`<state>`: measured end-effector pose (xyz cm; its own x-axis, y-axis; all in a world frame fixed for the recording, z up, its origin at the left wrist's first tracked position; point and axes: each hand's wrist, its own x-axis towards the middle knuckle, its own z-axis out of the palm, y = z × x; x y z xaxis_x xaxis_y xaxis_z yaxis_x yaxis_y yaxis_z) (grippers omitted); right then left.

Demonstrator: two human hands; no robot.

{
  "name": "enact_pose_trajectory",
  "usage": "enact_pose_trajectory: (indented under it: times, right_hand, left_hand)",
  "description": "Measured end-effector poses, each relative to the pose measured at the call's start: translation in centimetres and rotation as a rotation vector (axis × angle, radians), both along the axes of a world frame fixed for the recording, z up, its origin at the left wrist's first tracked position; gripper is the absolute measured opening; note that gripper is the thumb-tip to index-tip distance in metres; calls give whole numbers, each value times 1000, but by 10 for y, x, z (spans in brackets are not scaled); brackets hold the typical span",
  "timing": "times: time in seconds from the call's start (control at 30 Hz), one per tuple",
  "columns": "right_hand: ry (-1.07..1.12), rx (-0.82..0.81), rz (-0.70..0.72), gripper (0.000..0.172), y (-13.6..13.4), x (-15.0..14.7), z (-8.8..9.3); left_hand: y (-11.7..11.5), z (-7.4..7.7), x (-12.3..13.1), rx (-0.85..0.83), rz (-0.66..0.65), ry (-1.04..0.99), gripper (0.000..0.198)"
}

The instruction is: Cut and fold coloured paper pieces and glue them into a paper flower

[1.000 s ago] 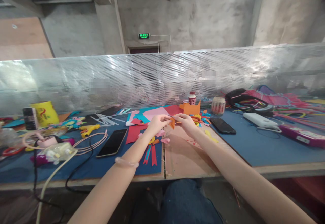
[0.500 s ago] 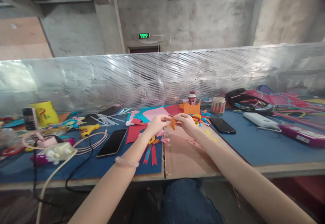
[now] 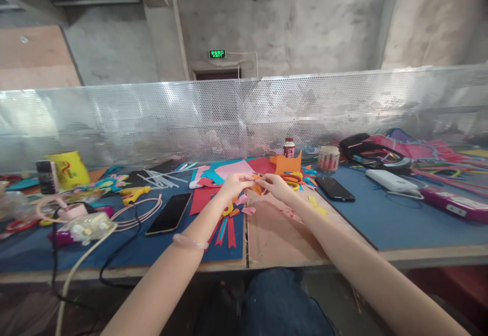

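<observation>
A small piece of orange paper is pinched between my two hands above the table. My left hand grips its left side with closed fingers, and my right hand holds the other side. The fingertips partly hide the paper. Just below my left hand lie red paper strips and pink paper petals. Yellow-handled scissors rest behind my right hand. A larger sheet of orange paper stands bent behind them.
A black phone lies left of my arms, another phone to the right. Farther left are a yellow glue gun and a power strip with cables. A jar and a small bottle stand at the back, before a perforated metal screen.
My hands have drawn closer together around the orange paper, and the left fingers have shifted slightly to the left. The objects on the table look unmoved.
</observation>
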<state>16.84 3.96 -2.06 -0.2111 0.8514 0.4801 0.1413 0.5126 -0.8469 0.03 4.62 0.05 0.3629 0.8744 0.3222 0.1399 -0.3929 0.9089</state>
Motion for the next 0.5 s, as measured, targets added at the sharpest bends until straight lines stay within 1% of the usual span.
enact_pose_trajectory:
  times: [0.2, 0.33, 0.4, 0.5]
  right_hand:
    - [-104, 81, -79, 32, 2, -1, -1]
    - [-142, 118, -133, 31, 4, 0, -2]
    - [-166, 115, -107, 30, 2, 0, -1]
    - [-198, 105, -29, 29, -4, -1, 2]
  left_hand:
    - [-1, -1, 2, -60, 8, -57, 16]
    - [3, -2, 2, -88, -4, -100, 20]
    - [4, -4, 1, -97, -17, -120, 21]
    - [5, -7, -1, -123, -43, -148, 20]
